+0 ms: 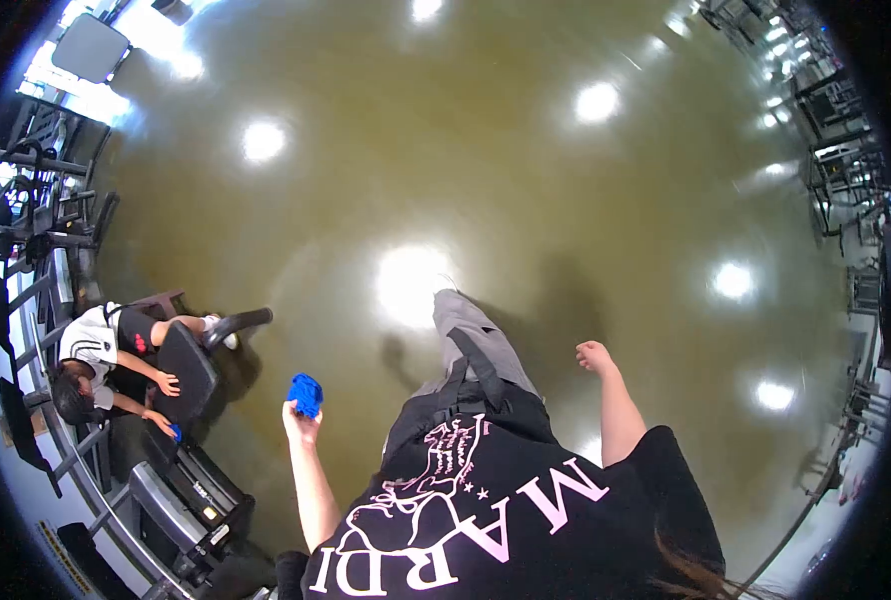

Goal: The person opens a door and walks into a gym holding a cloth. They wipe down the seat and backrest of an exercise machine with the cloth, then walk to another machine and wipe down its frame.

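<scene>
In my left hand, held out low at my left side, is a crumpled bright blue cloth. The fingers are closed around its lower part, and the cloth bulges out above them. My right hand is out to the right over the floor, its fingers curled in, with nothing visible in them. Between the two hands are my black shirt and grey trousers, one leg stretched forward.
At the left a person sits by exercise machines, hands on a dark padded seat, with something small and blue at one hand. More equipment lines the right edge. The shiny greenish floor reflects lamps.
</scene>
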The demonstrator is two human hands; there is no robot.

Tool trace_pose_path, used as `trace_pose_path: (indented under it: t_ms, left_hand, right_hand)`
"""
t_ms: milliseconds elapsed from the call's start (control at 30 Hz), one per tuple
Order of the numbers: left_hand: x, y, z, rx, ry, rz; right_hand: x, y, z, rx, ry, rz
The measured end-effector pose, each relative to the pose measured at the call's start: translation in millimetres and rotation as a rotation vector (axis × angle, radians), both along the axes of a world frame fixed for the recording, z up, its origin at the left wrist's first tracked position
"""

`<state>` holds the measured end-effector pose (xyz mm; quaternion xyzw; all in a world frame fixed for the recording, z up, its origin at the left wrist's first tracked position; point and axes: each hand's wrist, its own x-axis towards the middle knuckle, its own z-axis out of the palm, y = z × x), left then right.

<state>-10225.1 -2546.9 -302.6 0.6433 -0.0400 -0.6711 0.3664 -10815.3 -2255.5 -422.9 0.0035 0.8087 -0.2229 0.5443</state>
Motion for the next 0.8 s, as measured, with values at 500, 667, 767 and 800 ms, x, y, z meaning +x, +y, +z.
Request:
trace_pose_path:
  t_ms: [500,667,767,800]
  left_hand:
    - [23,-51,-17,0.369,-0.085,0.379]
    - [71,-126,-57,0.515,-0.048,0.535]
    - [84,-221,-52,0.478,-0.030,0.529]
    - [88,-258,-49,0.404,-0.029,0.481]
  right_hand:
    - [-28,-459,35,-0.356,0.236,0.413]
    - [-5,-538,8,-0.294,0.291,0.545]
    - [17,-601,20,-0.197,0.253,0.538]
    - [20,-624,8,-0.200,0.244,0.547]
